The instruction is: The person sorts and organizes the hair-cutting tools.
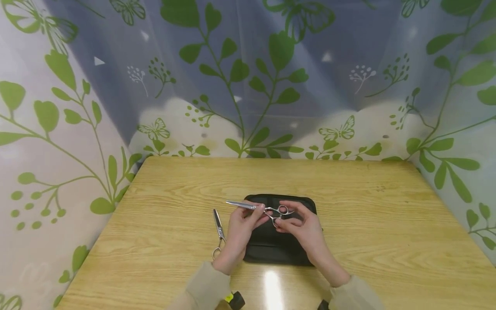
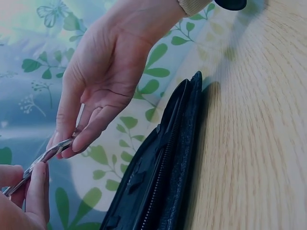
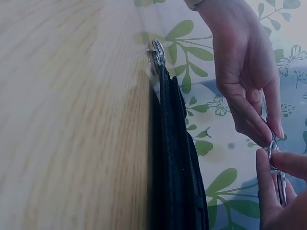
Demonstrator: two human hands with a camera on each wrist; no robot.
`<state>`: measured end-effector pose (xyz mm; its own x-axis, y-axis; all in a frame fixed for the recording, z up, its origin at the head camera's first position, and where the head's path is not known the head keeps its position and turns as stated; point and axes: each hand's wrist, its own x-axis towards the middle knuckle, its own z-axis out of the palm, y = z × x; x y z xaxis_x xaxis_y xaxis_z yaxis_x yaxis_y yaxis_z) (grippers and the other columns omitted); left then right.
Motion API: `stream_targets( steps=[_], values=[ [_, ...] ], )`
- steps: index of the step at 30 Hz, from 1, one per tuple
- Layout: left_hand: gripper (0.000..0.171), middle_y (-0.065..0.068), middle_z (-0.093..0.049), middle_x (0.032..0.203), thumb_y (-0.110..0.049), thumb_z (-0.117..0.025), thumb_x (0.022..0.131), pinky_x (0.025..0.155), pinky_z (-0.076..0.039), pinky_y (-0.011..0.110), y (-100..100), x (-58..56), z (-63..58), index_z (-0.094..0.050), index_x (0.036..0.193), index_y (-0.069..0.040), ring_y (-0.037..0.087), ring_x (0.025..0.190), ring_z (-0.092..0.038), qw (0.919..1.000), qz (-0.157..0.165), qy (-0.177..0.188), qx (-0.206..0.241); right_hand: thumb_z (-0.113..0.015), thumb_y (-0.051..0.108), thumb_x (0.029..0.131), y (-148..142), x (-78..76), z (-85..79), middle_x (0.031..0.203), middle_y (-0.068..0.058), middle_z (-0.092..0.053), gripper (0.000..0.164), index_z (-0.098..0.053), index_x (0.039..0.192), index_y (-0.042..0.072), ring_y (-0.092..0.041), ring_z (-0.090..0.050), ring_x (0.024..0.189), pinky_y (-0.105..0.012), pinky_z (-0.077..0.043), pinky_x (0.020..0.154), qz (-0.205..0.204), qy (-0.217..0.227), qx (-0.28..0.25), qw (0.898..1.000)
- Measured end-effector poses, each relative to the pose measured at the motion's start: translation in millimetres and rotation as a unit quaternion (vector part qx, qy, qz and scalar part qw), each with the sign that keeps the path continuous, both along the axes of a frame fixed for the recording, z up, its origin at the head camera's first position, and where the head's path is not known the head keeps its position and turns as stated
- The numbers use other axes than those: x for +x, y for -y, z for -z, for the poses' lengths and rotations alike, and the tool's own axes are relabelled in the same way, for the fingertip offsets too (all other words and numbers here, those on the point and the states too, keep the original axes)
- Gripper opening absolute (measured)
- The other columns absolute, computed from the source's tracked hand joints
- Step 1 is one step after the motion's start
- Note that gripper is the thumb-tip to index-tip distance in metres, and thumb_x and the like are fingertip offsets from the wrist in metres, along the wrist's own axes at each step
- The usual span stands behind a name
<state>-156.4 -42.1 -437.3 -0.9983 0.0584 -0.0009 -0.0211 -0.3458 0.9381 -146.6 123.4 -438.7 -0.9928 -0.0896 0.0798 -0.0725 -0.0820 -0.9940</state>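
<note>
Both hands hold a pair of silver hairdressing scissors above an open black zip case. My left hand pinches them near the pivot, and the blades point left past its thumb. At the handle end, the fingers of my right hand grip the finger rings. The left wrist view shows the case's zip edge below the hands. A second pair of scissors lies on the table just left of the case, one ring partly hidden by my left wrist; its rings show in the right wrist view.
The wooden table reaches back to a curtain printed with leaves and butterflies, which also runs along both sides. Black objects appear at the bottom edge near the sleeves.
</note>
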Motion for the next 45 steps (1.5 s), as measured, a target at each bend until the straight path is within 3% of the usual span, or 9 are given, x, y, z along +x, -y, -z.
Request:
stream_targets(
  steps=[16, 24, 33, 37, 41, 45],
  values=[
    [0.036, 0.023, -0.063, 0.104, -0.017, -0.067, 0.084, 0.080, -0.054, 0.027, 1, 1.0, -1.5, -0.056, 0.105, 0.009, 0.034, 0.097, -0.061, 0.9995, 0.004, 0.013, -0.029, -0.073, 0.005, 0.075, -4, -1.9, -2.0, 0.113, -0.019, -0.050, 0.048, -0.061, 0.121, 0.014, -0.026, -0.067, 0.079, -0.033, -0.057, 0.067, -0.032, -0.028, 0.071, 0.997],
    [0.033, 0.019, -0.065, 0.098, -0.015, -0.066, 0.084, 0.080, -0.054, 0.027, 0, 0.9, -2.4, -0.057, 0.105, 0.009, 0.028, 0.091, -0.064, 0.9997, -0.005, 0.010, -0.023, -0.075, 0.005, 0.073, -3, -2.2, -2.4, 0.112, -0.023, -0.055, 0.052, -0.058, 0.122, 0.008, -0.027, -0.067, 0.079, -0.035, -0.058, 0.067, -0.016, -0.003, 0.056, 0.998],
    [0.036, 0.025, -0.063, 0.105, -0.015, -0.068, 0.083, 0.081, -0.054, 0.029, 1, 0.1, -0.4, -0.058, 0.107, 0.010, 0.026, 0.094, -0.063, 0.9986, 0.018, -0.011, -0.049, -0.074, 0.004, 0.074, -10, -3.5, -2.3, 0.111, -0.023, -0.053, 0.050, -0.058, 0.121, 0.006, -0.029, -0.066, 0.082, -0.037, -0.057, 0.068, -0.021, 0.014, 0.040, 0.999],
    [0.032, 0.023, -0.063, 0.112, -0.012, -0.067, 0.083, 0.083, -0.054, 0.031, 3, 7.5, -14.8, -0.062, 0.111, 0.004, 0.023, 0.095, -0.063, 0.9914, 0.045, -0.048, -0.113, -0.074, 0.005, 0.074, -18, -3.5, -4.0, 0.114, -0.026, -0.051, 0.052, -0.057, 0.123, 0.003, -0.029, -0.066, 0.083, -0.036, -0.057, 0.070, -0.017, 0.021, 0.036, 0.999],
    [0.030, 0.025, -0.063, 0.114, -0.006, -0.061, 0.087, 0.083, -0.054, 0.035, 8, 15.3, -31.7, -0.060, 0.114, 0.005, 0.027, 0.096, -0.063, 0.9760, 0.083, -0.084, -0.183, -0.073, 0.007, 0.076, -28, -3.2, -7.0, 0.115, -0.025, -0.050, 0.053, -0.054, 0.126, 0.001, -0.030, -0.065, 0.084, -0.037, -0.057, 0.071, -0.013, 0.019, 0.038, 0.999],
    [0.028, 0.029, -0.062, 0.112, -0.004, -0.056, 0.089, 0.082, -0.054, 0.039, 13, 10.4, -24.1, -0.058, 0.115, 0.007, 0.031, 0.096, -0.062, 0.9666, 0.100, -0.119, -0.204, -0.070, 0.007, 0.079, -42, -4.1, -7.7, 0.114, -0.018, -0.050, 0.054, -0.050, 0.128, -0.002, -0.035, -0.064, 0.087, -0.035, -0.057, 0.072, -0.008, 0.015, 0.035, 0.999]
  ],
)
